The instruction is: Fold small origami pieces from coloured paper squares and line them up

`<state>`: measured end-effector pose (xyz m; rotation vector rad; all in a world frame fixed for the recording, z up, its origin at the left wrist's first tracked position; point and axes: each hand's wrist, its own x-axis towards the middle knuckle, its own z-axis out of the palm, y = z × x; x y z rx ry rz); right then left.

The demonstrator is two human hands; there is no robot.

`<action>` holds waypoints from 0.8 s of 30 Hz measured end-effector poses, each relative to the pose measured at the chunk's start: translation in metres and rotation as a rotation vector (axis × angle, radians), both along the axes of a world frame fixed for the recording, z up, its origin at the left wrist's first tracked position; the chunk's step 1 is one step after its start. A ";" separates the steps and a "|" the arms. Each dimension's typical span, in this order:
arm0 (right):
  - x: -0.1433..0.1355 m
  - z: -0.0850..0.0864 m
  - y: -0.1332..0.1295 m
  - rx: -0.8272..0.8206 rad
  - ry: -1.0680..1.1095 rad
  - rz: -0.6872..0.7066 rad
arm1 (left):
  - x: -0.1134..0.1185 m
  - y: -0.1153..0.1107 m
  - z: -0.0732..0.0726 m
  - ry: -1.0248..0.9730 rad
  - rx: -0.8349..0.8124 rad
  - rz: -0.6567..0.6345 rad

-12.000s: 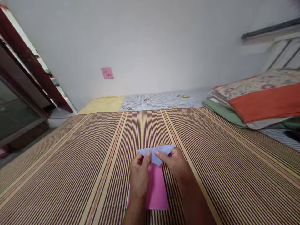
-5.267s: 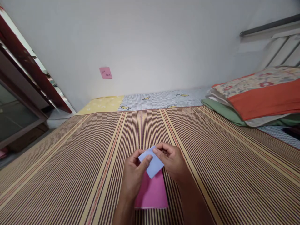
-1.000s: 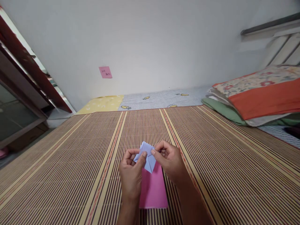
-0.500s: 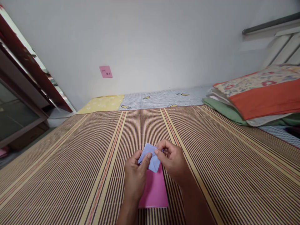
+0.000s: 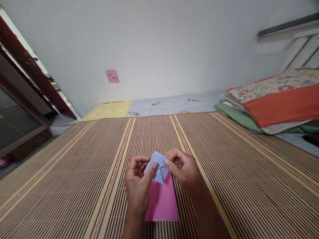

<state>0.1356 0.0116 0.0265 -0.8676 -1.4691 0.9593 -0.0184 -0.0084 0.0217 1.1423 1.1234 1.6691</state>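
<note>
Pinching the folded blue paper (image 5: 157, 158) at either side, both hands (image 5: 138, 182) (image 5: 184, 168) hold it over pink paper (image 5: 162, 203).

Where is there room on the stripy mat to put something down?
Bare brown-and-yellow striped mat shows left of the left hand, and between the right hand and the orange floral bedding. The middle is crowded: both hold folded blue paper over pink paper.

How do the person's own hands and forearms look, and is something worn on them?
The left hand and right hand are bare, without gloves. No ring, watch or bracelet shows, though some fingers are partly hidden. No sleeve shows on the forearms.
</note>
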 end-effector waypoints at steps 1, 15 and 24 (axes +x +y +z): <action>0.000 0.000 0.000 0.012 0.007 -0.001 | 0.000 0.000 0.000 0.028 0.022 -0.001; -0.004 0.000 -0.001 0.022 0.008 -0.050 | 0.004 -0.001 -0.005 0.023 0.050 0.134; -0.010 0.000 -0.001 0.036 -0.021 -0.104 | 0.009 0.000 -0.002 -0.001 0.076 0.202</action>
